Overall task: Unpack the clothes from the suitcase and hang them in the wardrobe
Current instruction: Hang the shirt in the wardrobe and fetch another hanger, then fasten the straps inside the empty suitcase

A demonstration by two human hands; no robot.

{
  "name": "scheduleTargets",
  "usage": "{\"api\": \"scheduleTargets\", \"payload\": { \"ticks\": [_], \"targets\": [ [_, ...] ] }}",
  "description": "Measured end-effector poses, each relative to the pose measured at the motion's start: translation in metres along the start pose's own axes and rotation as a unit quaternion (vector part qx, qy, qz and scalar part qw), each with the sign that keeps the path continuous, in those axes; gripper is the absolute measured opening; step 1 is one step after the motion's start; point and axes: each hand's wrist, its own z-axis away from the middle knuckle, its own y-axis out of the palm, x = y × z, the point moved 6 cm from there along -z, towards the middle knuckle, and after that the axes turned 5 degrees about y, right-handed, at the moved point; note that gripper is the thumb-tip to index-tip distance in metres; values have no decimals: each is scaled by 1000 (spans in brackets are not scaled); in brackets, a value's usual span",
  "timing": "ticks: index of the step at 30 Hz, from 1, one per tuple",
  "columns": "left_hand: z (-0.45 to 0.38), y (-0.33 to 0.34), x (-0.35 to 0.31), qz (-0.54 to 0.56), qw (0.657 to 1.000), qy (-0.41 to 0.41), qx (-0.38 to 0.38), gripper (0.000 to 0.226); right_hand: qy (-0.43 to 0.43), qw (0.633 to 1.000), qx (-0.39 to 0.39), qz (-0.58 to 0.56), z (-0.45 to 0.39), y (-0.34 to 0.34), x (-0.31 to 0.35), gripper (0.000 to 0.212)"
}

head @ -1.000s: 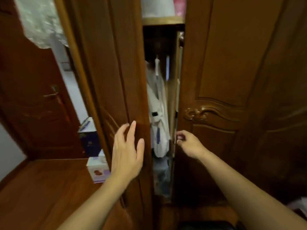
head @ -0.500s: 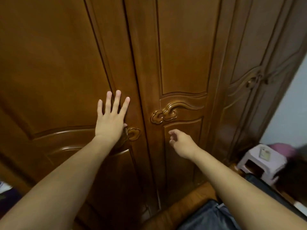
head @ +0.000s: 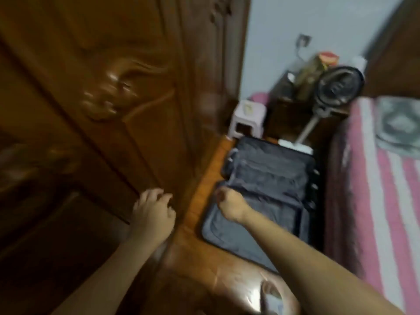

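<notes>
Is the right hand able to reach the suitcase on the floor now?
Probably yes. The right hand is already over the near part of the grey suitcase, and nothing lies between them.

A pale blue-grey wall [head: 284,23] stood ahead of me, with a socket [head: 304,40] high on it and a cord hanging down. Under my feet ran a glossy orange-brown wooden floor [head: 204,258], catching a dull glare. Against the wall sat a small white plastic stool [head: 247,119] and, beside it, a dark wooden bedside cabinet [head: 288,117] cluttered on top. A black fan [head: 338,87] leaned on its pale pole. To my right lay a bed with a pink-and-white striped sheet [head: 386,223] and a grey patterned pillow [head: 400,126].
</notes>
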Motion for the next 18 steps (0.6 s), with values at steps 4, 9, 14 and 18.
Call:
{"api": "scheduleTargets", "payload": {
  "ticks": [4,9,14,18],
  "targets": [
    [14,189,-49,17,969,70,236,48,226,969,79,59,38,82,-244,55],
    [0,399,-83,59,918,52,388,56,347,929,117,60,29,167,-414,35],
    [-68,619,-81,-11,913,64,403,72,293,940,111,137,-112,258,-523,52],
    [-128,730,-93,-127,921,221,296,74,253,941,78,210,-210,318,-597,81]
  ]
}}
